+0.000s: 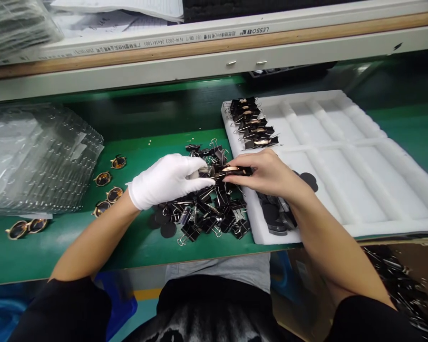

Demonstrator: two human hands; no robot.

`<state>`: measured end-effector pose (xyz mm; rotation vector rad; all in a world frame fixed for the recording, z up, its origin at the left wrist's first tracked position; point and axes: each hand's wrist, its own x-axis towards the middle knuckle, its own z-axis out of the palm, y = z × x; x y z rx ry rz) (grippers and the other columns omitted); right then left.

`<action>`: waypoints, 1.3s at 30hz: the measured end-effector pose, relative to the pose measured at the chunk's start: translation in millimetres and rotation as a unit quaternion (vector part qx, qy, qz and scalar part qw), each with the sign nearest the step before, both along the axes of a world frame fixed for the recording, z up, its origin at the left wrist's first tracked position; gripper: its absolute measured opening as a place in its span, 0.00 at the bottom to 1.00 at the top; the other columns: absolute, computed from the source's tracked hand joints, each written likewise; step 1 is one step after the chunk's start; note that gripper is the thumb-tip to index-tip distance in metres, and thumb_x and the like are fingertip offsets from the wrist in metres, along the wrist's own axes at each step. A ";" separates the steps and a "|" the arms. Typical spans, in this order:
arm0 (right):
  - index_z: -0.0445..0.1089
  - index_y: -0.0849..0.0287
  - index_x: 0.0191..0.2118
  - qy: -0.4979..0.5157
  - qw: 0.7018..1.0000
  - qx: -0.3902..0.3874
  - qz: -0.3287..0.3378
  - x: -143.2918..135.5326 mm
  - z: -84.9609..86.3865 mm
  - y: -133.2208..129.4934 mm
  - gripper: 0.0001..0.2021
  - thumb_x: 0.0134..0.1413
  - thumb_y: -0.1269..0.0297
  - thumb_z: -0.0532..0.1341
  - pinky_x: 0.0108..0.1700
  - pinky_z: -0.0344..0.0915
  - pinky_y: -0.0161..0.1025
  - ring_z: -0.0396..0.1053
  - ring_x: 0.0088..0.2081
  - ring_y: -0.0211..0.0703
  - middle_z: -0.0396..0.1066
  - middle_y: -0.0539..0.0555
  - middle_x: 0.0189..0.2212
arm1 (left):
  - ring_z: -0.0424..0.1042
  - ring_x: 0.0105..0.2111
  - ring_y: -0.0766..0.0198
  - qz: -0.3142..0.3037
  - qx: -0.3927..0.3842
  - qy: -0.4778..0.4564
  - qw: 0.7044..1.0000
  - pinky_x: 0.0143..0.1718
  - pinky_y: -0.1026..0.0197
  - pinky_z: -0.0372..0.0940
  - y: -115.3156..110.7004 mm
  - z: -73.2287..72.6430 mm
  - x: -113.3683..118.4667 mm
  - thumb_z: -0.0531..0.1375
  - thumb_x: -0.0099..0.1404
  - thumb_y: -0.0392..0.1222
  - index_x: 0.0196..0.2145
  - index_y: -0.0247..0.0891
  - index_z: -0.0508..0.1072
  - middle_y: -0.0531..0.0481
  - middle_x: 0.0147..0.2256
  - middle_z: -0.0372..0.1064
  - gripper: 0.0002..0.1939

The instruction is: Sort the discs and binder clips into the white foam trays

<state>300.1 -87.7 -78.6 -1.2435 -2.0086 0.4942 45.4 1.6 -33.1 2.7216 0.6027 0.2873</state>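
My left hand (171, 179), in a white glove, is closed with thumb and fingers pinching the wire handles of a black binder clip (218, 172). My bare right hand (271, 172) grips a small dark piece with a gold edge (231, 168), which meets the clip between both hands. The fingers partly hide it, so its full shape cannot be made out. Beneath the hands lies a heap of loose black binder clips (214, 216). Black round discs (168, 230) rest at the heap's lower left.
A white foam tray (342, 183) holds a row of clipped pieces (255, 128) and black discs (271, 212). Round gold-rimmed sunglasses (27, 228) lie on the green table at left, beside stacked clear plastic trays (39, 161). A shelf edge (199, 76) crosses behind.
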 end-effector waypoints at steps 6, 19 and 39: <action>0.81 0.49 0.45 -0.053 0.986 0.152 -0.039 -6.1 -3.6 1.8 0.10 0.69 0.57 0.61 0.43 0.66 0.51 0.77 0.44 0.53 0.82 0.56 0.44 | 0.75 0.25 0.65 0.072 -0.356 -0.031 0.931 0.31 0.62 0.68 -6.6 0.0 7.8 0.44 0.77 0.65 0.35 0.36 0.74 0.45 0.30 0.77 0.32; 0.80 0.40 0.45 -0.226 0.918 0.312 -0.089 -14.8 20.9 -39.6 0.11 0.67 0.67 0.63 0.35 0.61 0.47 0.82 0.47 0.48 0.79 0.41 0.52 | 0.64 0.21 0.70 0.098 -0.415 -0.176 0.887 0.22 0.66 0.61 -43.0 15.9 9.4 0.57 0.73 0.58 0.31 0.37 0.67 0.53 0.24 0.65 0.21; 0.79 0.53 0.46 -0.035 0.999 0.013 -0.023 -0.8 49.4 -31.9 0.09 0.64 0.58 0.65 0.45 0.69 0.44 0.79 0.39 0.46 0.82 0.53 0.39 | 0.77 0.41 0.59 0.004 -0.052 -0.055 0.997 0.43 0.58 0.69 -33.1 13.3 3.9 0.54 0.76 0.56 0.63 0.39 0.68 0.47 0.44 0.79 0.26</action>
